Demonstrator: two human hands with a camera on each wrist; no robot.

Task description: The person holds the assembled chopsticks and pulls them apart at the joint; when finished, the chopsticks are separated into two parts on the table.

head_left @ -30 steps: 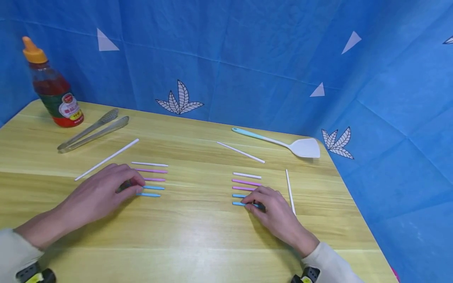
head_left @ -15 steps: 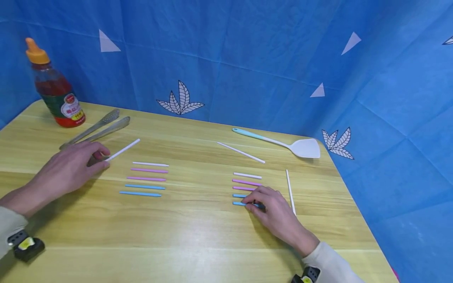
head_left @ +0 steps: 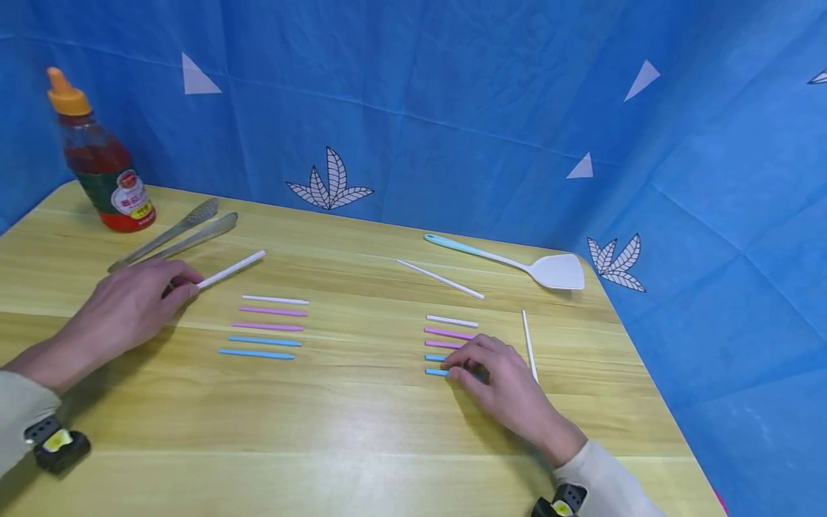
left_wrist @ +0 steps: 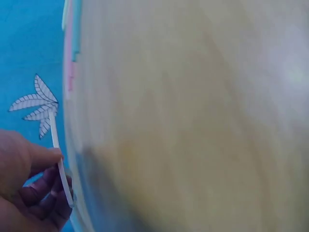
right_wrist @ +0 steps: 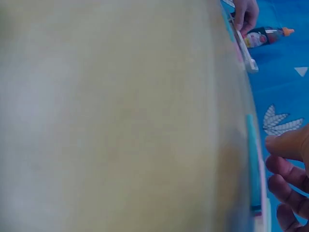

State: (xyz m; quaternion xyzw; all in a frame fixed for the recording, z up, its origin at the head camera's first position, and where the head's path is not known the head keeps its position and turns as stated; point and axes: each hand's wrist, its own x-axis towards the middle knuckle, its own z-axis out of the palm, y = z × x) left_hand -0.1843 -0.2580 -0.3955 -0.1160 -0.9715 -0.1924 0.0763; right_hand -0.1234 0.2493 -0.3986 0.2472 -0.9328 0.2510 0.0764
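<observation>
Thumb and fingers of my left hand (head_left: 136, 305) pinch a slim white stick (head_left: 231, 270), its free end pointing up and right. In the left wrist view the same white stick (left_wrist: 54, 130) runs down past the fingers. To the right of that hand lies a row of short sticks: a white one, pink ones (head_left: 268, 327) and blue ones (head_left: 256, 354). My right hand (head_left: 507, 391) hovers over the near end of a matching row, close to its blue sticks (head_left: 436, 372). Seen from the right wrist, its fingers (right_wrist: 285, 170) are loosely bent, with nothing between them.
Metal tongs (head_left: 184, 230) and a sauce bottle (head_left: 110, 176) stand or lie at the back left. Near the back edge is a white spatula (head_left: 557, 271). Two longer white sticks (head_left: 439, 278) lie around the right row. A blue curtain (head_left: 400, 93) borders the table.
My left hand has left the blue sticks of the left row, moved left and taken hold of the long white stick, whose far end has shifted up-right. The right fingers have loosened and lifted slightly.
</observation>
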